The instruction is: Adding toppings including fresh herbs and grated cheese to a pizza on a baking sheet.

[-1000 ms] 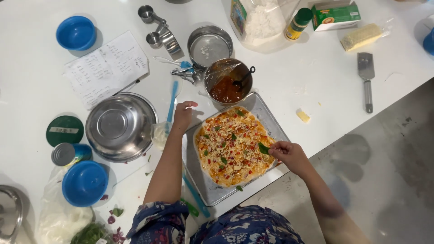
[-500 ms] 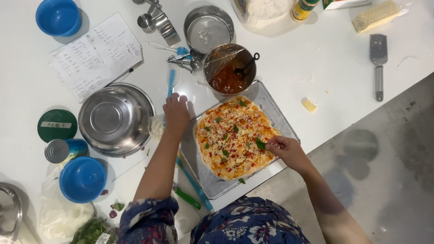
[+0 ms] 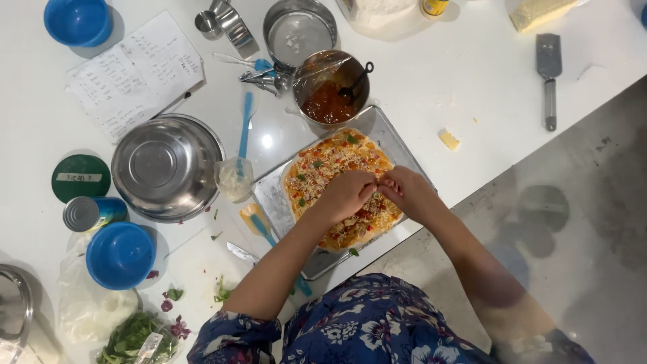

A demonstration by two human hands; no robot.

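While both hands meet fingertip to fingertip above the pizza [image 3: 337, 182], the left hand [image 3: 347, 195] and right hand [image 3: 408, 194] seem to pinch some small bit between them, too tiny to make out. That pizza lies on the metal tray [image 3: 269, 195] at the counter's edge; it looks soft, floppy and loosely topped, best moved by the tray's rim.

The person wears a dark blue garment [image 3: 377, 323] printed with white and pale pink flowers. Its short sleeve [image 3: 232, 334] ends above the left elbow, leaving the forearm bare. Both hands, left hand [image 3: 347, 195] and right hand [image 3: 411, 192], are bare, with no gloves, rings or watch visible.
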